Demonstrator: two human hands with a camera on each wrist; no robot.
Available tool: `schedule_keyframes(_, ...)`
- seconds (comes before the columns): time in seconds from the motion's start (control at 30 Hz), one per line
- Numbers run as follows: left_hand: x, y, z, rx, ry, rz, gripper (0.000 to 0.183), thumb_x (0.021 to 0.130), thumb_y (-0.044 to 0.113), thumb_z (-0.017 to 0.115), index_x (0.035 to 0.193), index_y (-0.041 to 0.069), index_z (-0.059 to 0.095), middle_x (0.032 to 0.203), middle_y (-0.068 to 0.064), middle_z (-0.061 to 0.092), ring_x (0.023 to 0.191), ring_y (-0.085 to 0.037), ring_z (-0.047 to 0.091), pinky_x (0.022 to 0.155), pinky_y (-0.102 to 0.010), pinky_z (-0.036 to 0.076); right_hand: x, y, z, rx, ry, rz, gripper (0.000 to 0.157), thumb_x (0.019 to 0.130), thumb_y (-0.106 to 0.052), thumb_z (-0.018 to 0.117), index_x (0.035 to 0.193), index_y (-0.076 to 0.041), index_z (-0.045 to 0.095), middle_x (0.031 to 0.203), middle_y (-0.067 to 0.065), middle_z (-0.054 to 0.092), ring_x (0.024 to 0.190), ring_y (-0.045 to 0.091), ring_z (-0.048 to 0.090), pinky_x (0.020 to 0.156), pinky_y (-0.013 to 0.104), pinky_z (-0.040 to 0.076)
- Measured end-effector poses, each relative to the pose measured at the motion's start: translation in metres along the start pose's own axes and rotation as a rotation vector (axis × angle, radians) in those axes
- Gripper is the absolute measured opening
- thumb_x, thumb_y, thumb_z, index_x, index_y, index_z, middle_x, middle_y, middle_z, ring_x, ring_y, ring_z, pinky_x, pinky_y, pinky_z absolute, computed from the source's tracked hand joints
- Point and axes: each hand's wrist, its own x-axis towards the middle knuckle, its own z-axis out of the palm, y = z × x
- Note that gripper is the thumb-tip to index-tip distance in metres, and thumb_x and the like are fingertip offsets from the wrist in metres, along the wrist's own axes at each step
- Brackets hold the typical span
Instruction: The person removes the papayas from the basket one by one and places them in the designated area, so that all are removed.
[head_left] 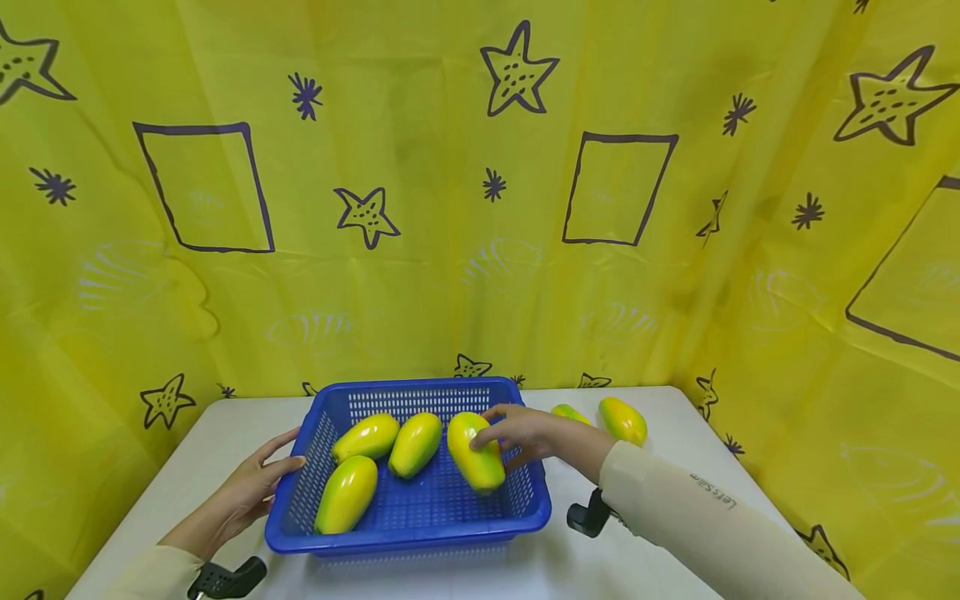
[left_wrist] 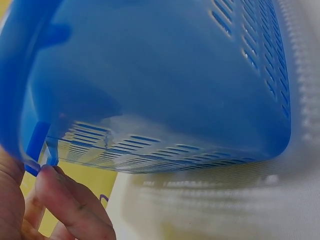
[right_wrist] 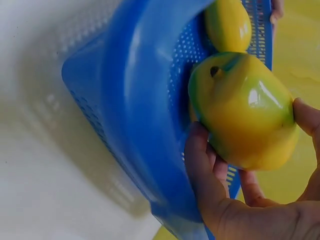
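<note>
A blue plastic basket [head_left: 420,527] with slotted walls stands on the table. My left hand [head_left: 251,492] grips the basket's left rim; in the left wrist view the fingers [left_wrist: 70,200] and thumb pinch its edge. With fingers and thumb around it, my right hand [head_left: 525,433] holds a glossy yellow-green mango [head_left: 477,454] over the right part of the basket. The right wrist view shows this mango [right_wrist: 245,112] between thumb and fingers, its small dark stem pit visible. Inside the basket lie three more mangoes, one at the back left [head_left: 366,437], one mid-back [head_left: 415,445] and one front left [head_left: 347,495].
Two more mangoes lie on the white table [head_left: 600,533] right of the basket: one [head_left: 622,420] in plain view, the other [head_left: 572,412] partly hidden behind my right forearm. A yellow curtain [head_left: 420,292] with starfish drawings hangs behind the table and along its sides.
</note>
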Motion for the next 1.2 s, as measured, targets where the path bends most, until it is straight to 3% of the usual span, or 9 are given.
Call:
schedule_keyframes(0.5,-0.001,0.0,0.001,-0.004,0.008,-0.001,0.079,0.097,0.028,0.061,0.159,0.014,0.013,0.105,-0.002,0.067,0.086,-0.016,0.068,0.075,-0.036,0.061,-0.01,-0.013,-0.033,0.001,-0.021,0.056,0.074,0.081,-0.018,0.075,0.143,-0.006,0.037,0.128,0.021,0.052,0.119,0.04,0.056,0.085,0.053,0.057)
schedule_keyframes(0.87,0.0,0.0,0.001,0.005,0.008,0.0,0.079,0.097,0.029,0.061,0.159,0.015,0.013,0.105,-0.002,0.066,0.085,-0.016,0.067,0.075,-0.034,0.06,-0.016,-0.015,-0.059,0.011,-0.019,0.07,0.079,0.083,-0.018,0.072,0.147,-0.004,0.029,0.14,0.023,0.043,0.127,0.043,0.047,0.092,0.055,0.054)
schedule_keyframes(1.2,0.001,-0.002,0.0,-0.003,0.003,0.005,0.079,0.098,0.028,0.06,0.159,0.014,0.012,0.106,-0.003,0.067,0.086,-0.016,0.068,0.076,-0.037,0.061,-0.017,-0.007,-0.087,-0.024,0.033,0.069,0.08,0.085,-0.021,0.069,0.15,0.0,0.025,0.149,0.026,0.033,0.134,0.046,0.039,0.1,0.059,0.047)
